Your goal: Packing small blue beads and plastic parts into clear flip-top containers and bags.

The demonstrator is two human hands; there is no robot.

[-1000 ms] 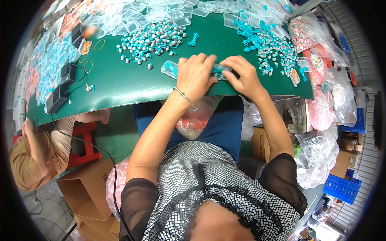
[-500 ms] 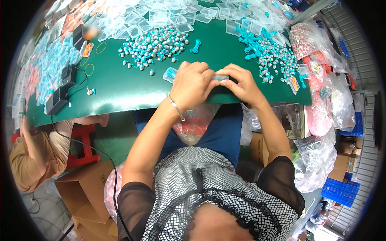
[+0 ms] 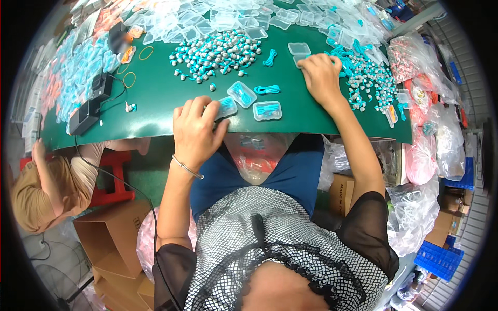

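Note:
My left hand [image 3: 196,127] is near the table's front edge, fingers curled over the left end of a small clear plastic case [image 3: 227,106] with teal cord inside. Beside it lie two more closed cases, a tilted one [image 3: 241,94] and a straight one [image 3: 267,111], both with teal cord. A loose folded teal cord [image 3: 266,89] rests just above the straight one. Farther right, my right hand [image 3: 322,78] has its bent fingertips on the near half of an open clear case [image 3: 299,49]. Its thumb is partly hidden.
Small grey-and-teal pieces [image 3: 218,52] are heaped at the middle back, with another teal cord [image 3: 270,58] beside them. More teal pieces [image 3: 363,85] lie right. Clear cases [image 3: 228,18] cover the far side. Black boxes [image 3: 85,116] with a cable stand left. A person [image 3: 49,192] sits at the left.
My hands have separated, the left moving left and nearer, the right moving right and farther. Closed cases and a cord that my hands covered now show. The view has shifted slightly.

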